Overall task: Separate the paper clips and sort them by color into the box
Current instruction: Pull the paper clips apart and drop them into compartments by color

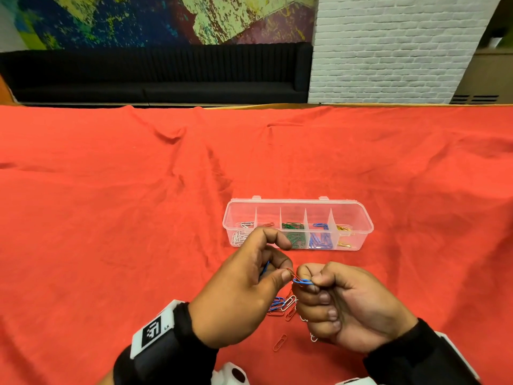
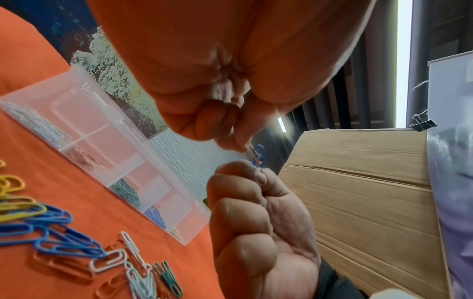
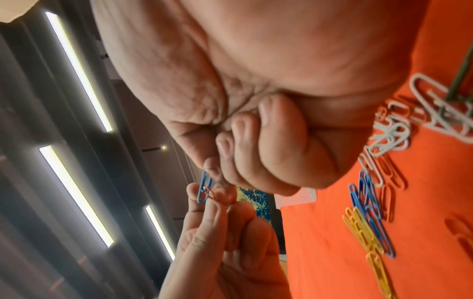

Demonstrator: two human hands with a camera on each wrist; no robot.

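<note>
Over the red cloth my left hand (image 1: 286,270) pinches a red clip (image 1: 290,272), which is hooked into a blue clip (image 1: 304,281) pinched by my right hand (image 1: 310,277). The linked pair also shows in the right wrist view, blue clip (image 3: 204,188) and red clip (image 3: 211,193). A second blue piece (image 1: 266,267) pokes out behind my left fingers. The clear divided box (image 1: 361,218) lies just beyond the hands, with white, red, green, blue and yellow clips in separate compartments from left to right. A loose mixed pile of clips (image 1: 281,304) lies under the hands.
A single red clip (image 1: 279,342) lies on the cloth near the front. The left wrist view shows the pile's blue, yellow, white, orange and green clips (image 2: 64,240) beside the box (image 2: 84,85). Wrinkled red cloth (image 1: 138,218) covers the table.
</note>
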